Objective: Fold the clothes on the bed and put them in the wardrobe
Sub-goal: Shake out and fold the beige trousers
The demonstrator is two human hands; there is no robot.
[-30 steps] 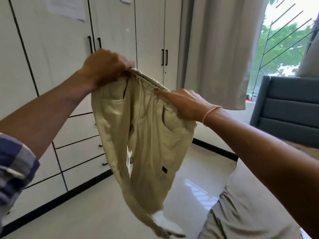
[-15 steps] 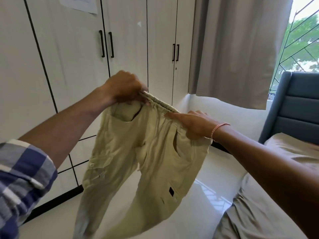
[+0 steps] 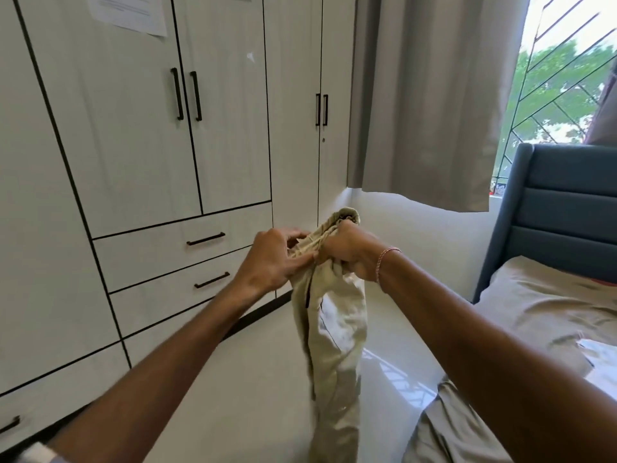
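We hold the trousers (image 3: 337, 332) up by the waistband, right of the wardrobe (image 3: 133, 145). Left hand (image 3: 272, 259) pinches it; right hand (image 3: 349, 252) has fingers curled round it. Legs hang straight.

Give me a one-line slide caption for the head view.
Left hand and right hand grip beige trousers at the bunched waistband, legs hanging together, facing the closed white wardrobe.
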